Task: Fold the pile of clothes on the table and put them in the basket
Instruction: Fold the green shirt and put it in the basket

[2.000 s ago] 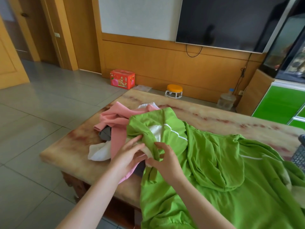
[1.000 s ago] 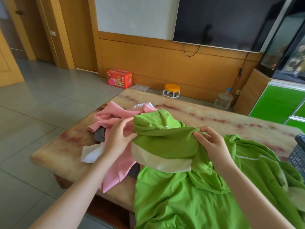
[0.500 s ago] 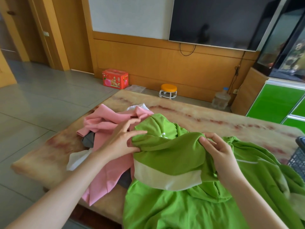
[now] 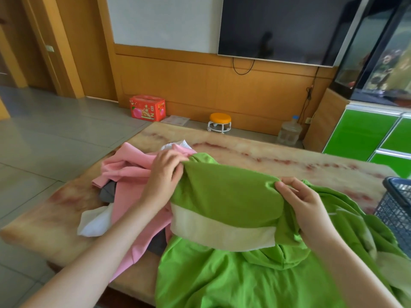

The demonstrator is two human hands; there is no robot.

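Both hands (image 4: 165, 167) (image 4: 304, 205) gripping green garment (image 4: 226, 196) above marble table (image 4: 266, 152)

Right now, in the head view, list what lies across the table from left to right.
White cloth, pink top, left hand, the stretch of green top held between both hands, right hand, basket.
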